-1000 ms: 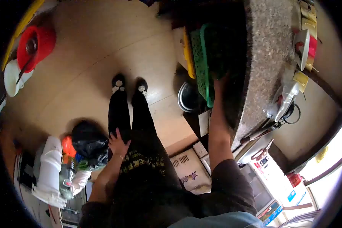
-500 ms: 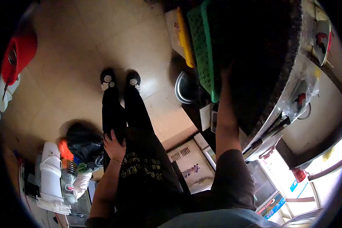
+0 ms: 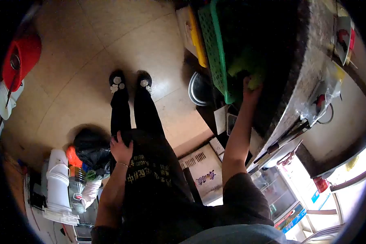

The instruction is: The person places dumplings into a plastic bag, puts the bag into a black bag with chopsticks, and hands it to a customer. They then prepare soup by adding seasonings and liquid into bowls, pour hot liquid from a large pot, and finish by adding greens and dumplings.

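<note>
My right hand [image 3: 251, 90] reaches under the worktop beside a green plastic basket [image 3: 218, 57]. Its fingers are closed on leafy greens [image 3: 248, 69], which show dimly in the deep shadow; the exact kind of vegetable cannot be made out. My left hand [image 3: 121, 150] lies on my thigh over the dark apron [image 3: 150, 191], with its fingers stretched out and nothing in them.
A stone-edged worktop [image 3: 299, 69] stands on the right, with a clear plastic bag [image 3: 323, 97] on it. Metal basins [image 3: 199, 89] are below the basket. To the left are a black bag [image 3: 91, 148], white buckets [image 3: 57, 183] and a red bucket [image 3: 26, 57].
My right hand has drawn back a little out of the dark, and greens now show at its fingers. My left hand stays on my thigh.
</note>
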`<state>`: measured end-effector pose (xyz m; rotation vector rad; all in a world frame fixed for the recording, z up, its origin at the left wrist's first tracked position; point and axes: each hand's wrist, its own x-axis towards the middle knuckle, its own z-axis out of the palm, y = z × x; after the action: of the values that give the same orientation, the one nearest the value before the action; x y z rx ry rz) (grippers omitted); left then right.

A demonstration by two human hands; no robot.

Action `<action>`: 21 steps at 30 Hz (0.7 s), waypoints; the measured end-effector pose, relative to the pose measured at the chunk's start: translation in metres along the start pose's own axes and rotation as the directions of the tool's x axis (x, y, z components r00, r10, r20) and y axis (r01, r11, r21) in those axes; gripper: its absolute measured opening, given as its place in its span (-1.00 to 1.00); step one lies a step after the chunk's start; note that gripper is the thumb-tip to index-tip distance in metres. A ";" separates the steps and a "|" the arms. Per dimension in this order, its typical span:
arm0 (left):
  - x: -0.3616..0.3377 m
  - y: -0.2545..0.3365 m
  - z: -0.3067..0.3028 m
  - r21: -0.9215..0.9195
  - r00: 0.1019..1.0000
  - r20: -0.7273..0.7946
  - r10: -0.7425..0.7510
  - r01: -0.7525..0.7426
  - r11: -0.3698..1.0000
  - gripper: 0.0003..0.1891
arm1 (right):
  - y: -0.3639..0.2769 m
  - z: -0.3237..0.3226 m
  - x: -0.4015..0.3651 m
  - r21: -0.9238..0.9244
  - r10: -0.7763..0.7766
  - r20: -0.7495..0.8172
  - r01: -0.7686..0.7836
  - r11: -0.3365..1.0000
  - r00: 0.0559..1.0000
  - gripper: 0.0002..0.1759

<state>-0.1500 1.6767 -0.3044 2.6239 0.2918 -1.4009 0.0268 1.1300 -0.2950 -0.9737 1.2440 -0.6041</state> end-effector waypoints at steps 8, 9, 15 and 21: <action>-0.007 -0.025 -0.001 -0.283 0.989 -0.149 0.025 -0.066 0.957 -0.33 | -0.002 -0.004 -0.050 0.429 0.177 0.517 -0.432 0.793 0.837 -0.69; -0.004 -0.017 -0.004 -0.416 0.981 -0.185 0.051 -0.125 0.901 -0.39 | -0.004 0.017 -0.090 0.471 0.198 0.440 -0.412 0.780 0.876 -0.68; -0.011 0.127 -0.134 -0.930 0.947 -0.121 0.298 -0.213 0.300 -0.56 | -0.012 0.033 -0.179 0.357 0.291 0.269 -0.376 0.855 0.918 -0.70; -0.018 0.214 -0.253 -0.949 0.787 -0.076 0.612 -0.246 0.199 -0.41 | -0.034 0.006 -0.285 0.266 0.502 0.489 -0.670 0.693 0.714 -0.78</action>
<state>0.0955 1.5238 -0.1402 1.2723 0.1739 -0.9318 -0.0353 1.3518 -0.1231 -0.2407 0.9356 -0.1274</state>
